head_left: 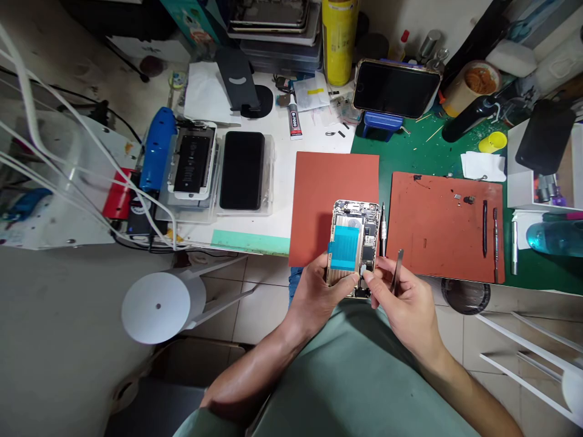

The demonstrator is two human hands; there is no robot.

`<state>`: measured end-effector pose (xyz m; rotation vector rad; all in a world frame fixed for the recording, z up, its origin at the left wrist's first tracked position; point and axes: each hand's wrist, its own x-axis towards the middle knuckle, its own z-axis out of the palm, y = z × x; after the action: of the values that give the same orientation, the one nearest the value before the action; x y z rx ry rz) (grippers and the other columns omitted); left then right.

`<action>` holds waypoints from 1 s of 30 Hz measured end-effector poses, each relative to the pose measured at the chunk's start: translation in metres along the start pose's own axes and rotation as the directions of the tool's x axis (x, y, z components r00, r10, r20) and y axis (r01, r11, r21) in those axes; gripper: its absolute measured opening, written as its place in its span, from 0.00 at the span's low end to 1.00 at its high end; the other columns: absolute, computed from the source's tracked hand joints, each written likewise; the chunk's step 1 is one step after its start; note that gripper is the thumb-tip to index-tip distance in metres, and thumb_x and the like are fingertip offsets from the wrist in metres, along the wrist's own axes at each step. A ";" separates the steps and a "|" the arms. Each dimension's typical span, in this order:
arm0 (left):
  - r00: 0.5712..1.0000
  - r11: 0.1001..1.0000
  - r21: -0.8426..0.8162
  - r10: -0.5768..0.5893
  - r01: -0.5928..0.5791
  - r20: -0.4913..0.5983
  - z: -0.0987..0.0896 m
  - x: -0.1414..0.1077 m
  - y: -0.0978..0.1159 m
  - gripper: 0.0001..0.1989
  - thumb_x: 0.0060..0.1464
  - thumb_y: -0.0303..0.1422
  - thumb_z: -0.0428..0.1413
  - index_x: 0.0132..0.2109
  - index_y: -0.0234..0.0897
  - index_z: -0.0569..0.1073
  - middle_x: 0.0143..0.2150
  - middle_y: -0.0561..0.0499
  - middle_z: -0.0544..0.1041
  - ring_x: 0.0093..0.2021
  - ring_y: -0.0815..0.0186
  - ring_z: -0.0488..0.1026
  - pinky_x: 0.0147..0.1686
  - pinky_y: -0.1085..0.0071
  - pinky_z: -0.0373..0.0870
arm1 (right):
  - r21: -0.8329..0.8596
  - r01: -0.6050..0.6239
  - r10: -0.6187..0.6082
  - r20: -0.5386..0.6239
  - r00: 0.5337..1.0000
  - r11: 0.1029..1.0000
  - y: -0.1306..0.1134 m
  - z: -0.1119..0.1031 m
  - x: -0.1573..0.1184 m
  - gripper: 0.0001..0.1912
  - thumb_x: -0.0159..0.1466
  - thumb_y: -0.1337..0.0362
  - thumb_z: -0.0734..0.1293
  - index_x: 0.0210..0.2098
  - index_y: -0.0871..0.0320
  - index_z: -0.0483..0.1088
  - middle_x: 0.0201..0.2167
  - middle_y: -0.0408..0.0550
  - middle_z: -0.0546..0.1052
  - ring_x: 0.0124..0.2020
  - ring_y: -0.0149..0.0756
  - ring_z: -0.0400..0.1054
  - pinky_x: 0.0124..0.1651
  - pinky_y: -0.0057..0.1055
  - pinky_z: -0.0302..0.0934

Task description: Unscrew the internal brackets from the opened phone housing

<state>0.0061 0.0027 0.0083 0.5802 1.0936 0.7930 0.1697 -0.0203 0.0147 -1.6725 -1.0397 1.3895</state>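
Sage-green shirt (346, 370), worn by the person, fills the foreground, with both forearms rising from it.

Principal item: opened gold smartphone housing (353, 212), internals exposed, blue film (345, 247) across its middle. It is held in the air, over the lower edge of a terracotta silicone mat (328, 188). Its long axis runs away from the person, the far end leaning slightly right.

Left hand (316, 297): closed firmly around the housing's near left edge, thumb lying across the near end. Right hand (401, 294): also closed, its fingertips (370, 276) at the near right corner, apparently pinching a small pale part (364, 269); steel tweezers (398, 270) are tucked in the same hand, tips up. The left hand bears the housing's weight and lies nearer its body; the right reaches only that corner.

Adjacent: precision screwdriver (383, 230), just right of the housing. Second terracotta mat (444, 227), further right, carries two slim tools. Beyond: B-7000 adhesive tube (295, 119), phone on a blue stand (396, 88), yellow canister (339, 36).
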 end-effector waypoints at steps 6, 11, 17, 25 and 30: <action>0.999 0.997 0.080 0.002 0.002 -0.048 0.001 -0.001 0.000 0.12 0.57 0.39 0.68 0.41 0.37 0.77 0.39 0.49 0.84 0.39 0.60 0.80 0.44 0.65 0.76 | -0.003 0.002 -0.002 -0.004 1.000 1.000 0.001 0.000 -0.001 0.16 0.69 0.50 0.73 0.46 0.56 0.76 0.25 0.38 0.70 0.23 0.29 0.66 0.29 0.30 0.65; 0.997 0.990 0.135 0.040 -0.030 -0.072 0.000 0.000 -0.002 0.11 0.59 0.39 0.67 0.39 0.37 0.77 0.37 0.50 0.81 0.39 0.63 0.78 0.44 0.67 0.74 | 0.010 0.006 -0.006 -0.003 1.000 1.000 0.000 -0.001 -0.001 0.15 0.68 0.51 0.73 0.45 0.56 0.76 0.25 0.38 0.70 0.23 0.29 0.65 0.29 0.29 0.66; 0.999 0.995 0.095 0.021 -0.016 -0.048 -0.001 -0.001 -0.004 0.12 0.60 0.40 0.67 0.41 0.36 0.78 0.36 0.50 0.81 0.38 0.62 0.77 0.42 0.66 0.74 | 0.021 0.017 -0.017 -0.008 1.000 1.000 0.003 -0.002 -0.003 0.13 0.69 0.53 0.73 0.46 0.56 0.77 0.27 0.38 0.71 0.22 0.28 0.65 0.29 0.29 0.65; 0.991 0.982 0.190 0.029 -0.004 -0.129 0.001 -0.005 -0.002 0.15 0.58 0.43 0.68 0.41 0.36 0.80 0.38 0.48 0.82 0.36 0.62 0.77 0.37 0.68 0.72 | 0.028 0.001 -0.001 0.006 1.000 1.000 0.007 -0.004 -0.004 0.15 0.69 0.53 0.74 0.49 0.56 0.77 0.26 0.37 0.72 0.22 0.27 0.66 0.31 0.29 0.66; 0.991 0.979 0.205 0.035 -0.008 -0.127 0.000 -0.005 -0.002 0.15 0.58 0.44 0.67 0.41 0.36 0.80 0.38 0.48 0.83 0.36 0.61 0.77 0.38 0.67 0.72 | 0.032 0.006 -0.006 0.007 1.000 0.999 0.008 -0.003 -0.004 0.15 0.70 0.53 0.74 0.49 0.56 0.77 0.26 0.37 0.71 0.22 0.27 0.66 0.31 0.28 0.65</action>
<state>0.0051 -0.0029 0.0094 0.7217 1.2999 0.7502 0.1733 -0.0276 0.0097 -1.6410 -1.0204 1.4023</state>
